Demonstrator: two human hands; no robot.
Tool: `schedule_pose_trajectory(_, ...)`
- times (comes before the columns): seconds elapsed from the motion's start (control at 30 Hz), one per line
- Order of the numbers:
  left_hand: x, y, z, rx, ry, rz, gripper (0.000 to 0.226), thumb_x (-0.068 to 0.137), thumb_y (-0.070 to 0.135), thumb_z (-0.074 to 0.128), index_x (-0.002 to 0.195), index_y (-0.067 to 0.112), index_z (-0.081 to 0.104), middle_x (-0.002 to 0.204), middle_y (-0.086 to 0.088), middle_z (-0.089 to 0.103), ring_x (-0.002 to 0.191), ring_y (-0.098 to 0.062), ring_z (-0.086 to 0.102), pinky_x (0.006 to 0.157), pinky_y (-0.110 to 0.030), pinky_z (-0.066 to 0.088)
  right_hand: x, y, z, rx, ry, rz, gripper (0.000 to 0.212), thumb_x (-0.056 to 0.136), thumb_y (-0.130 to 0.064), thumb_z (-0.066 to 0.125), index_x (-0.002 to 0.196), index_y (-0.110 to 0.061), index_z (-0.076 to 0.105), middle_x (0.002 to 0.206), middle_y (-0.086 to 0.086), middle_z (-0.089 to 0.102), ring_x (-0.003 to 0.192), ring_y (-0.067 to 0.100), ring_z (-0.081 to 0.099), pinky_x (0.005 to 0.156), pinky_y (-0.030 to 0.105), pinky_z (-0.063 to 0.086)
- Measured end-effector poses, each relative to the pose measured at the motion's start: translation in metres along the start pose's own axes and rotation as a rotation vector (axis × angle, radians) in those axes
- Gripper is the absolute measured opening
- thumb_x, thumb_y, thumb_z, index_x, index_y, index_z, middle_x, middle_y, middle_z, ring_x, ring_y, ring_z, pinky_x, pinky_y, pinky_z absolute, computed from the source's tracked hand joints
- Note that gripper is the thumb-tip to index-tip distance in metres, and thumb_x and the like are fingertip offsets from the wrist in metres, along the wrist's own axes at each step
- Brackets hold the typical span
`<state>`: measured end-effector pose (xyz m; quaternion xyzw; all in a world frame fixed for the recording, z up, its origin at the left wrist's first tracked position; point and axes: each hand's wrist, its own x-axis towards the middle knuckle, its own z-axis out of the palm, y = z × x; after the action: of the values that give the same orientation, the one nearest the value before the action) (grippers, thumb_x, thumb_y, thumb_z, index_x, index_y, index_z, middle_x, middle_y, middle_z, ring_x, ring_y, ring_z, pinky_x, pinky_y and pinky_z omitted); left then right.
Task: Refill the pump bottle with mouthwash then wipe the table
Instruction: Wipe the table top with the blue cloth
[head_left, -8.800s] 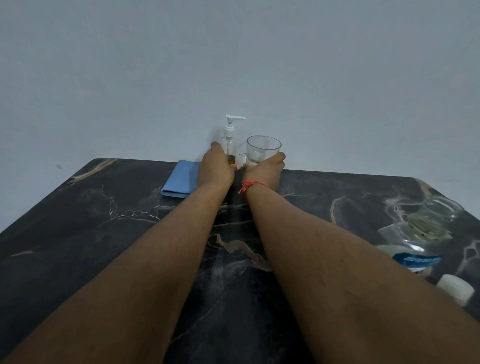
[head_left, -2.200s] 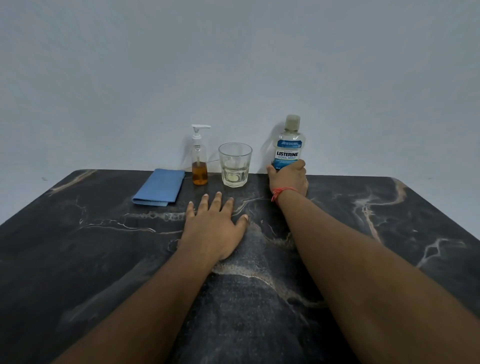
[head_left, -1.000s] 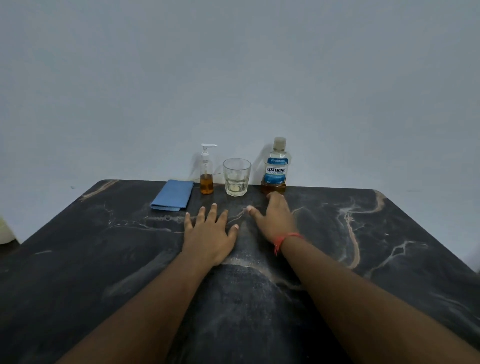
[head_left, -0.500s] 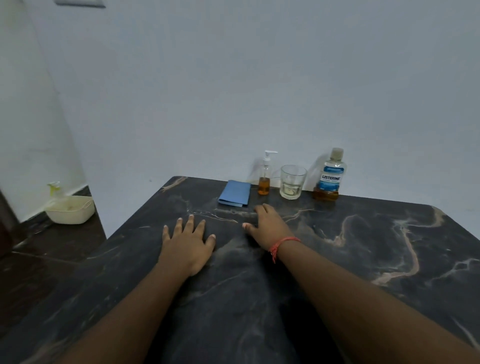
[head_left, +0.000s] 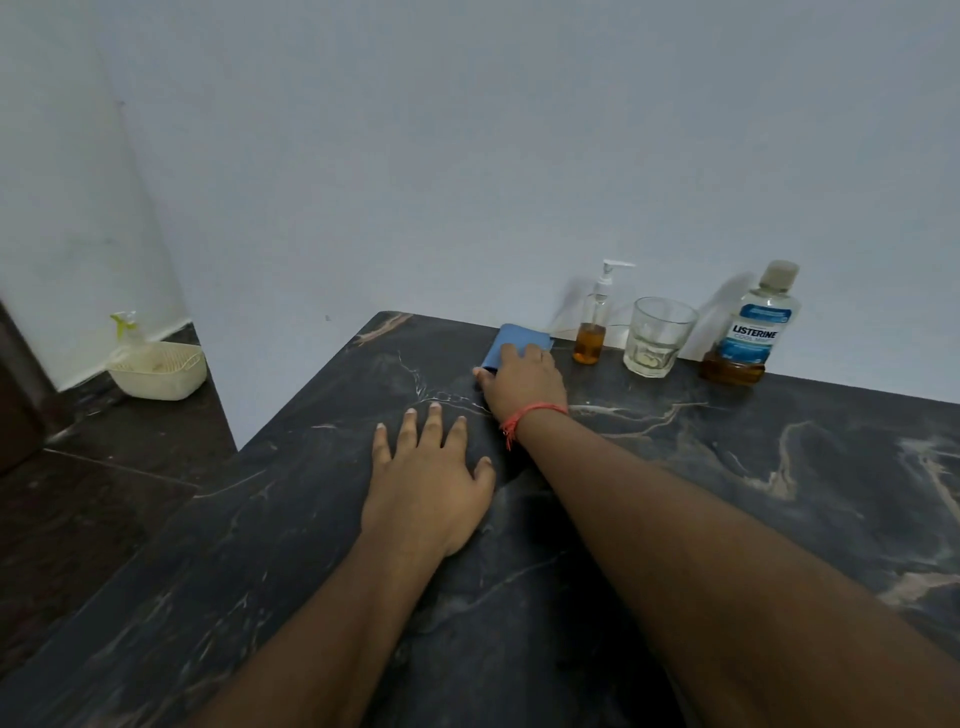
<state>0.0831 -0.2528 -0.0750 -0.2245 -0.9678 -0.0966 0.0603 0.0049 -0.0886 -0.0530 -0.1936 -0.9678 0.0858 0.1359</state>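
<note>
Cloth, blue and folded, lies at the back of the table near the wall, just left of the pump bottle. Right hand lies on its near part, fingers over the fabric, thumb at the near left corner. Cannot tell if the fingers have pinched it or just rest on top; no lift visible. Left hand flat on the table, fingers spread, holding nothing, well short of the cloth.

Pump bottle upright with amber liquid in the bottom part only, pump head on. Glass just right of it, a little liquid inside. Mouthwash capped, farthest right. Refill looks done or set aside; the wipe looks like the step in hand.

Risks, as judgement:
- Bottle sits just beside the cloth's right edge; a sideways pull or wide sweep could knock it over, since it is tall and narrow.
- Glass is open-topped, so a bump would spill it.
- Flat-hand contact may only slide the cloth and let it unfold or bunch.
- Wiping along the back row means working around three standing items.

Far half of the cloth shows beyond the fingertips; near half is hidden under the hand.
</note>
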Motion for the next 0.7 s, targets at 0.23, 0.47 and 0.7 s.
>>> schedule_pose_trajectory(0.23,-0.004,0.001,-0.003,0.002,0.003,0.007,0.07,0.095,0.058,0.015,0.158,0.026,0.017,0.167,-0.005,0.006,0.153,-0.028,-0.001,0.121,-0.056,-0.001,0.017,-0.01,-0.009,-0.121,-0.182,-0.051,0.043,0.104,-0.033,0.035,0.142,-0.015,0.04,0.139,0.02,0.047,0.13,0.04,0.041,0.106,0.053,0.038)
schedule_pose_trajectory(0.47,-0.003,0.0,-0.002,-0.015,0.011,-0.007,0.076,0.09,0.061,0.012,0.157,0.026,0.019,0.167,-0.005,0.009,0.153,-0.027,0.001,0.121,-0.056,-0.002,-0.014,-0.003,-0.036,-0.42,-0.215,-0.236,0.035,0.1,-0.007,0.038,0.133,-0.006,0.05,0.125,0.016,0.06,0.113,0.035,0.06,0.086,0.044,0.051)
schedule_pose_trajectory(0.7,-0.007,0.002,-0.006,0.005,0.018,-0.016,0.071,0.093,0.059,0.017,0.156,0.025,0.025,0.166,-0.005,0.014,0.153,-0.026,0.005,0.121,-0.056,-0.002,-0.116,0.019,-0.079,-0.401,-0.294,-0.442,0.036,0.101,-0.015,0.037,0.135,-0.01,0.046,0.121,0.016,0.06,0.105,0.034,0.062,0.086,0.046,0.054)
